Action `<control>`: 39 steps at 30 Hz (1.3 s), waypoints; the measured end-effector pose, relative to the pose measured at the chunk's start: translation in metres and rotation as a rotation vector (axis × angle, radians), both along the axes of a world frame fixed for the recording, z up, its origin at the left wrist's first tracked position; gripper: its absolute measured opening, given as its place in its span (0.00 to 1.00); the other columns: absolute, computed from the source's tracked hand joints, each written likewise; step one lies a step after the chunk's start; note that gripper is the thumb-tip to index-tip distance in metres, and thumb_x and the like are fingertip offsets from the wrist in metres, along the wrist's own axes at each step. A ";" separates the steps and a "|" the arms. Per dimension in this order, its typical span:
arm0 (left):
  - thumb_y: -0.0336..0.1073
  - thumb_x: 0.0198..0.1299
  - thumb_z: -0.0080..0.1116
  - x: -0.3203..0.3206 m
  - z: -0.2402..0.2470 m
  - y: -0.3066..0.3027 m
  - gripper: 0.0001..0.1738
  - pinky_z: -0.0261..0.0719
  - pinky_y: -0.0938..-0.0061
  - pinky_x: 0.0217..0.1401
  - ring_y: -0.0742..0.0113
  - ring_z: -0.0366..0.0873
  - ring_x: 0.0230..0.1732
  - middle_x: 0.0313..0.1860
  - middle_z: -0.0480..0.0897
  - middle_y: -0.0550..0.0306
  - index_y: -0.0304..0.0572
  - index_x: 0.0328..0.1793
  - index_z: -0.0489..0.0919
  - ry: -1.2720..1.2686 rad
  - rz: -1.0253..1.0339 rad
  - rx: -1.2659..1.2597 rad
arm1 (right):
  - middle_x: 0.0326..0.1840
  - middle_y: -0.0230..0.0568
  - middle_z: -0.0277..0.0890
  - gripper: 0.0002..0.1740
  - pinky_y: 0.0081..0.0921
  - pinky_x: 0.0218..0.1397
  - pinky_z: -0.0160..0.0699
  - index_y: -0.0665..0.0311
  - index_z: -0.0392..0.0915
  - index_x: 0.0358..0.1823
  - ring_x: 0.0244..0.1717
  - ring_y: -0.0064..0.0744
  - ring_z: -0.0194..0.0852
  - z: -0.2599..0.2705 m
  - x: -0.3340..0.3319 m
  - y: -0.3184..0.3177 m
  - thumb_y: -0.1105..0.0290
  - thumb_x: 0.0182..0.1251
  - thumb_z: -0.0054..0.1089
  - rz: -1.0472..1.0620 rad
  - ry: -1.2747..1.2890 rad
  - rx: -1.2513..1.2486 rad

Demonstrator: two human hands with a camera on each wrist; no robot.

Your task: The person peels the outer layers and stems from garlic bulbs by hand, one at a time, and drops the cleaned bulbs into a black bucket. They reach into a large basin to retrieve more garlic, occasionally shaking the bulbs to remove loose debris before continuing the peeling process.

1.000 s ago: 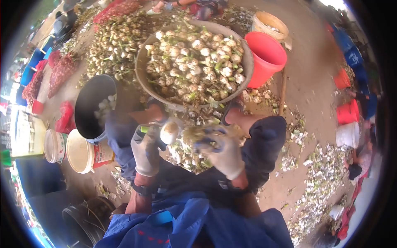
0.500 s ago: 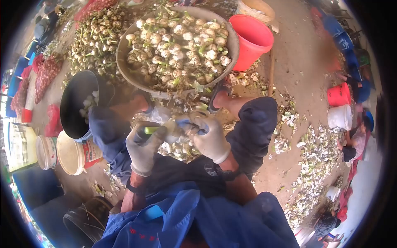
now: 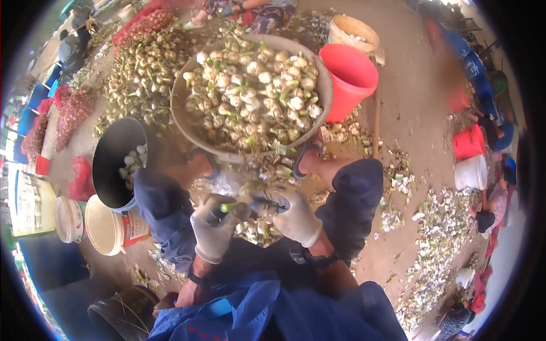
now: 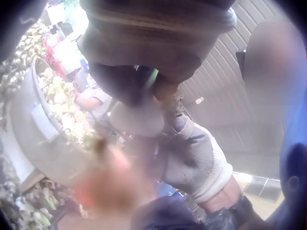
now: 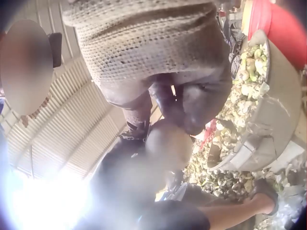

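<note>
Basin [image 3: 326, 85] of bulbs [image 3: 250, 96] fronts the left hand [image 3: 215, 232], clamped on a green-stemmed bulb [image 3: 227, 207].

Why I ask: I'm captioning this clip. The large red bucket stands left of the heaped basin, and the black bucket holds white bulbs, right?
One error: the head view shows the large red bucket right of the heaped basin. The black bucket does hold white bulbs.

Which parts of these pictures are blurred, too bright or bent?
Head view: the round lens bends the scene, edges dark, left edge washed out. Left wrist view: a reddish blur low down, the bulb soft. Right wrist view: white glare lower left; the glove is clearer than the bulb.
</note>
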State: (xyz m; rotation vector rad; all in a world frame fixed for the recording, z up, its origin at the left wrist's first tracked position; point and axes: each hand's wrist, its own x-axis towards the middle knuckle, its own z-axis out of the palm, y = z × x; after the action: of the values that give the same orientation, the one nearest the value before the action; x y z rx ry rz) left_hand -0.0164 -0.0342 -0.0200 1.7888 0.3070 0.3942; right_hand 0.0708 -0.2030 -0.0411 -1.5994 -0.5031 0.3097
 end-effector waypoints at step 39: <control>0.31 0.61 0.75 0.000 0.001 -0.004 0.12 0.79 0.73 0.41 0.68 0.80 0.39 0.40 0.85 0.53 0.31 0.44 0.85 -0.073 0.064 0.175 | 0.35 0.43 0.87 0.11 0.28 0.43 0.80 0.69 0.85 0.48 0.35 0.24 0.82 0.013 -0.004 -0.004 0.73 0.66 0.73 -0.007 0.098 0.095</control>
State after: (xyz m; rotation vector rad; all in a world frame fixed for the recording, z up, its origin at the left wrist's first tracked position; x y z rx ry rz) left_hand -0.0162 -0.0386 -0.0194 1.9339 0.2858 0.5442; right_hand 0.0672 -0.2072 -0.0285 -1.4862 -0.4305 0.3515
